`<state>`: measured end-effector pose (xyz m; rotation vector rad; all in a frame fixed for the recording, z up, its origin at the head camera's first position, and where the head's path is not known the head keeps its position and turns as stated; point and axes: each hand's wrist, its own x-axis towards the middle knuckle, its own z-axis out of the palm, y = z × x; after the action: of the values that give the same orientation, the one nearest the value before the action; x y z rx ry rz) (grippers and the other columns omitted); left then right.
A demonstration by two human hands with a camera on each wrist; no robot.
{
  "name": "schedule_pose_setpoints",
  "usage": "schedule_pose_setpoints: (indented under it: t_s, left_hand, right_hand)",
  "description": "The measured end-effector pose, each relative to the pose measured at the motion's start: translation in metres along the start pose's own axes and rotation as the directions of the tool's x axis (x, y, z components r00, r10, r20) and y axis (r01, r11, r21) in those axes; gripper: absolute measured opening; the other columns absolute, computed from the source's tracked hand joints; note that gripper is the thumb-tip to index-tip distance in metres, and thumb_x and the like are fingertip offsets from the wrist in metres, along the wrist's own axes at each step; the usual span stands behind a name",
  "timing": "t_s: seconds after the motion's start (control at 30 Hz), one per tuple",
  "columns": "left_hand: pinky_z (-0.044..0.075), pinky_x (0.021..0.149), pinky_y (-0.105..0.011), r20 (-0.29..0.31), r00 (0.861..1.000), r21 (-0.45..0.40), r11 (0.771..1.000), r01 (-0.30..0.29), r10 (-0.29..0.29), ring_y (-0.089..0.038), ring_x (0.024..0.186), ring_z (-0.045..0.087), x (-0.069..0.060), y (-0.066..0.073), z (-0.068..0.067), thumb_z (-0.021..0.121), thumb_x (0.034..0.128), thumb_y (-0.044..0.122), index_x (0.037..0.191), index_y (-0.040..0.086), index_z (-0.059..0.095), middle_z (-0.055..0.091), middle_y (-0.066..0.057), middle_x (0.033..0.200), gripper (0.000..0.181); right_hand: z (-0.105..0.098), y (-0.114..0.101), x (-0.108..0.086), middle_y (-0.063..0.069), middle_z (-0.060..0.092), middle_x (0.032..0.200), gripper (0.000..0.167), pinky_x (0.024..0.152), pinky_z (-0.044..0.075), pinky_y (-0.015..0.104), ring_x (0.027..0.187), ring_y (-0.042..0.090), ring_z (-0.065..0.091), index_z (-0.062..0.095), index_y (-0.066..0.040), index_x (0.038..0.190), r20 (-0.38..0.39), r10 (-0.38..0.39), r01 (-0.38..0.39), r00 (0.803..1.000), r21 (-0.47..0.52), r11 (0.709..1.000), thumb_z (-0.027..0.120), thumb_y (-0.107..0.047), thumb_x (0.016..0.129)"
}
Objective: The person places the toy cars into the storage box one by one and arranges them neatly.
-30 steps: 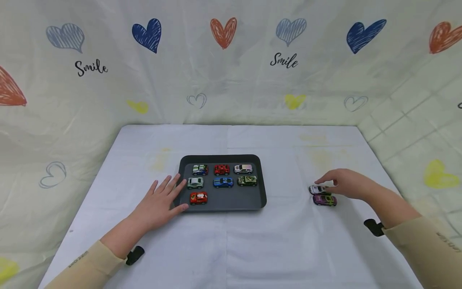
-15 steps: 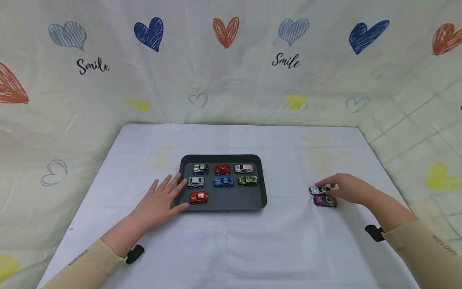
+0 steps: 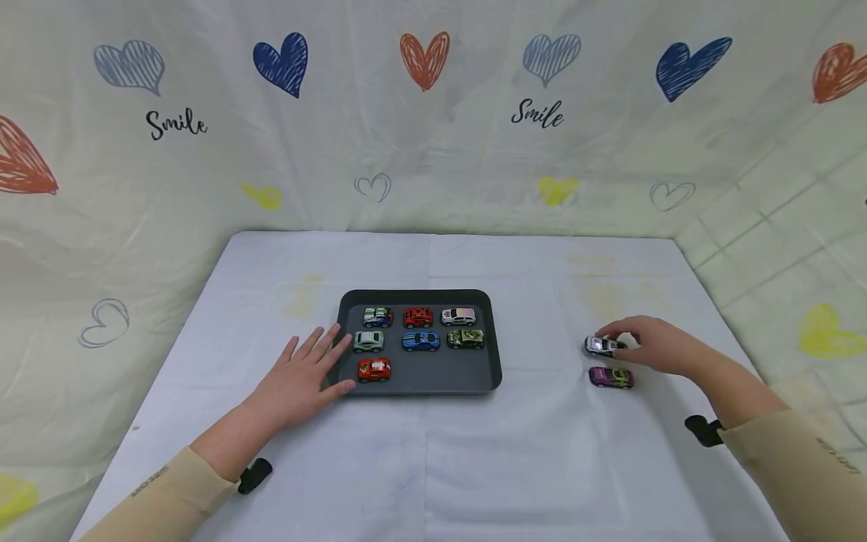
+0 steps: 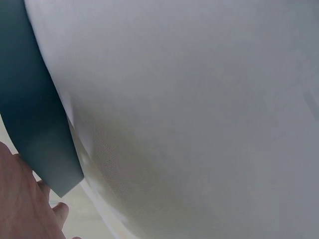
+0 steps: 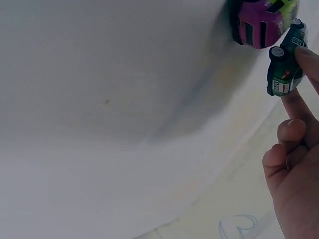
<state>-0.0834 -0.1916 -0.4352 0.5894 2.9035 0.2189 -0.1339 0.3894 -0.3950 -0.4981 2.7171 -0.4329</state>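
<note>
My right hand (image 3: 650, 345) pinches a small toy car (image 3: 601, 345) between thumb and index finger. From above the car looks silver-white, while the right wrist view shows a dark green side with white lettering on the toy car (image 5: 286, 64). Just in front of it, apart from it, a purple and lime toy car (image 3: 611, 377) stands on the white cloth. With fingers spread, my left hand (image 3: 298, 380) rests on the left edge of a dark grey tray (image 3: 440, 382). In the left wrist view, the tray's outer wall (image 4: 37, 109) rises beside the fingers.
Several toy cars stand in rows in the tray, among them a blue car (image 3: 420, 342), a camouflage car (image 3: 465, 339) and, alone in the front row, a red car (image 3: 374, 369). A heart-printed curtain (image 3: 474, 150) hangs behind the table (image 3: 515, 467).
My right hand has drawn the silver-white car slightly back, away from the purple car, so a gap now parts them. The left hand and the tray stay put.
</note>
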Motion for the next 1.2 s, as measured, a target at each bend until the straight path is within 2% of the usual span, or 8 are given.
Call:
schedule_pose_setpoints:
  t_s: [0.1, 0.27, 0.37, 0.57, 1.0, 1.2]
  left_hand:
    - [0.009, 0.118, -0.061, 0.001, 1.0, 0.001, 1.0, 0.0, 0.0, -0.036, 0.151, 0.012, 0.0, 0.0, 0.001, 0.049, 0.095, 0.065, 0.159, 0.018, 0.024, 0.015, -0.008, 0.166, 0.083]
    - [0.009, 0.118, -0.061, 0.0, 1.0, 0.003, 1.0, 0.002, -0.002, -0.035, 0.151, 0.012, 0.0, 0.001, 0.001, 0.049, 0.0949, 0.065, 0.159, 0.018, 0.025, 0.015, -0.008, 0.166, 0.083]
    - [0.009, 0.118, -0.061, 0.0, 1.0, 0.003, 1.0, 0.004, -0.004, -0.036, 0.151, 0.013, 0.0, 0.001, 0.0, 0.05, 0.0946, 0.065, 0.159, 0.018, 0.025, 0.015, -0.008, 0.166, 0.083]
    - [0.009, 0.118, -0.061, 0.006, 1.0, 0.004, 1.0, 0.007, -0.007, -0.036, 0.151, 0.013, 0.0, 0.002, 0.0, 0.051, 0.0944, 0.064, 0.159, 0.019, 0.025, 0.015, -0.008, 0.166, 0.083]
    - [0.009, 0.118, -0.061, 0.005, 1.0, -0.005, 1.0, -0.003, 0.003, -0.035, 0.151, 0.012, 0.001, -0.001, 0.004, 0.05, 0.0936, 0.066, 0.16, 0.02, 0.024, 0.015, -0.007, 0.166, 0.085]
    - [0.009, 0.117, -0.062, -0.008, 1.0, -0.007, 1.0, -0.012, 0.012, -0.037, 0.15, 0.014, 0.001, 0.0, 0.001, 0.048, 0.0938, 0.068, 0.159, 0.019, 0.025, 0.015, -0.008, 0.166, 0.085]
  right_hand:
    - [-0.005, -0.004, -0.001, 0.009, 0.068, 0.12, 0.033, 0.088, 0.051, 0.052, 0.108, 0.032, 0.059, 0.07, -0.012, 0.124, -0.032, -0.008, 0.008, 0.999, 0.024, 1.0, 0.071, -0.015, 0.091]
    - [-0.009, -0.014, 0.004, 0.011, 0.065, 0.128, 0.035, 0.097, 0.047, 0.057, 0.12, 0.037, 0.055, 0.07, -0.016, 0.127, -0.037, -0.003, 0.005, 0.999, 0.062, 0.998, 0.072, -0.02, 0.092]
    - [-0.01, -0.023, 0.008, 0.009, 0.065, 0.129, 0.035, 0.1, 0.045, 0.057, 0.122, 0.036, 0.054, 0.07, -0.017, 0.127, -0.038, -0.005, 0.008, 0.999, 0.086, 0.996, 0.072, -0.021, 0.092]
    - [-0.008, -0.046, 0.021, 0.005, 0.065, 0.128, 0.035, 0.102, 0.044, 0.055, 0.122, 0.032, 0.055, 0.07, -0.02, 0.126, -0.046, -0.055, 0.061, 0.997, 0.15, 0.987, 0.074, -0.025, 0.092]
    - [0.004, -0.117, 0.057, 0.0, 0.065, 0.127, 0.038, 0.101, 0.046, 0.051, 0.12, 0.031, 0.056, 0.07, -0.023, 0.127, -0.068, -0.146, 0.159, 0.987, 0.256, 0.954, 0.076, -0.019, 0.09]
    - [0.009, -0.156, 0.076, -0.001, 0.062, 0.129, 0.039, 0.101, 0.046, 0.048, 0.123, 0.027, 0.054, 0.069, -0.028, 0.129, -0.032, -0.196, 0.198, 0.98, 0.253, 0.947, 0.075, -0.021, 0.091]
